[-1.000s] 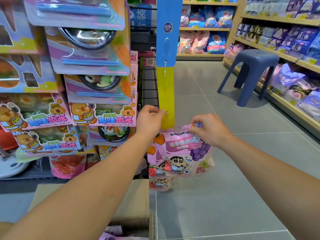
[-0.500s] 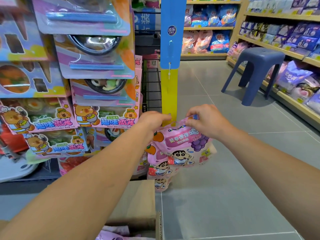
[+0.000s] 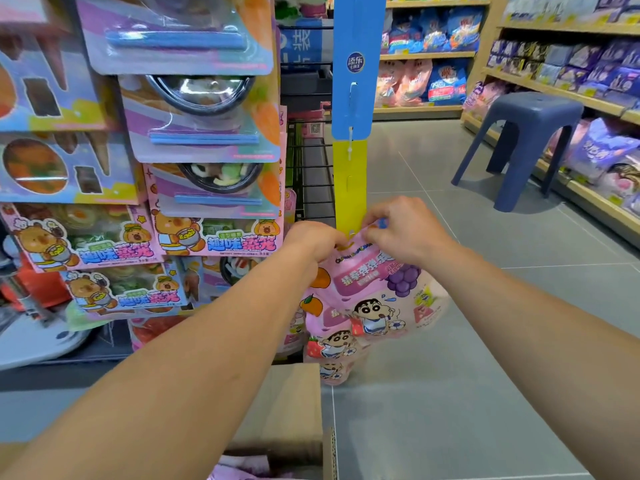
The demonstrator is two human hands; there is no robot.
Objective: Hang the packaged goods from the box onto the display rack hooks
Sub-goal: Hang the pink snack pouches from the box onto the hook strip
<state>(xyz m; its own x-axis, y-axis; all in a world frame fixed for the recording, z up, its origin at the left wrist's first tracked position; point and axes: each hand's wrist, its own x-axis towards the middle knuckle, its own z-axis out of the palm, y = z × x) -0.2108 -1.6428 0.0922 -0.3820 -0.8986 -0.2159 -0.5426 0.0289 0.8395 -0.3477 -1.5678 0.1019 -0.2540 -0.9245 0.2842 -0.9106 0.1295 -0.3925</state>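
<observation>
From the head camera, two bare arms reach out to a tall hanging strip (image 3: 349,181) that is blue on top and yellow lower down. The right hand (image 3: 403,230) pinches the top edge of a pink snack bag (image 3: 374,296) with a cartoon boy and purple grapes on it. The left hand (image 3: 313,242) has its fingers curled at the bag's top left corner, right by the yellow part of the strip. The bag's top is pressed up against the strip. More pink bags (image 3: 329,344) hang just below it. A brown cardboard box (image 3: 287,410) sits on the floor under the arms. A blue stool (image 3: 519,143) stands well apart on the right.
</observation>
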